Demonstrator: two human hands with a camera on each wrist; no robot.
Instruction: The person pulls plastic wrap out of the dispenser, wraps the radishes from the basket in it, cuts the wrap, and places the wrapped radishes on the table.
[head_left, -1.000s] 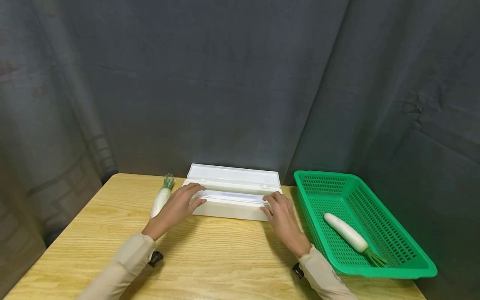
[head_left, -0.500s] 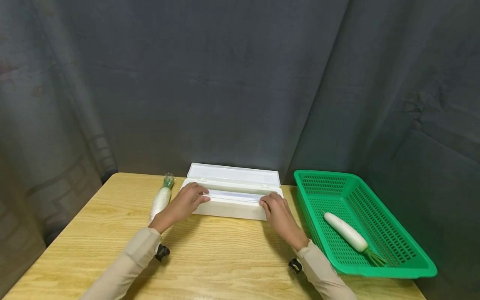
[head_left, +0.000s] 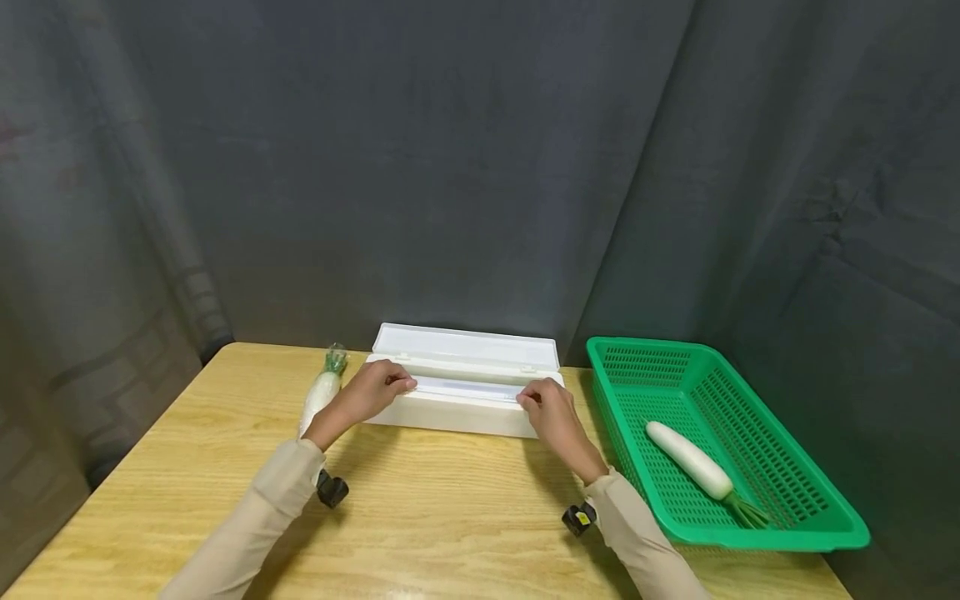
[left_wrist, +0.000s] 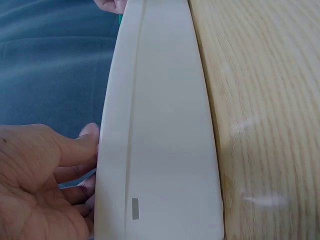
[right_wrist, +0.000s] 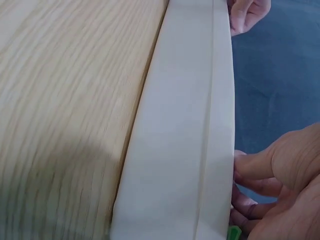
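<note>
A long white cling film box point(head_left: 450, 414) stands on the table with its lid point(head_left: 465, 343) tipped back. Along its opening lies a shiny strip of cling film point(head_left: 467, 388). At the strip's left end my left hand point(head_left: 370, 392) pinches the film between thumb and fingers; my right hand point(head_left: 557, 414) pinches it at the right end. In the left wrist view the box wall point(left_wrist: 170, 110) hides the left fingertips. The right fingertips are likewise partly behind the box wall point(right_wrist: 175, 110) in the right wrist view. Beside my left forearm lies a film-wrapped white radish point(head_left: 321, 396).
A green plastic basket point(head_left: 757, 537) stands at the right of the wooden table point(head_left: 457, 508). Inside it lies an unwrapped-looking white radish point(head_left: 690, 458) with green stems. A dark curtain point(head_left: 450, 167) hangs close behind the box.
Both hands have closed from spread fingers to a pinch at the film's edge. The left hand has shifted slightly right, the right hand slightly left. The radishes and basket stay put.
</note>
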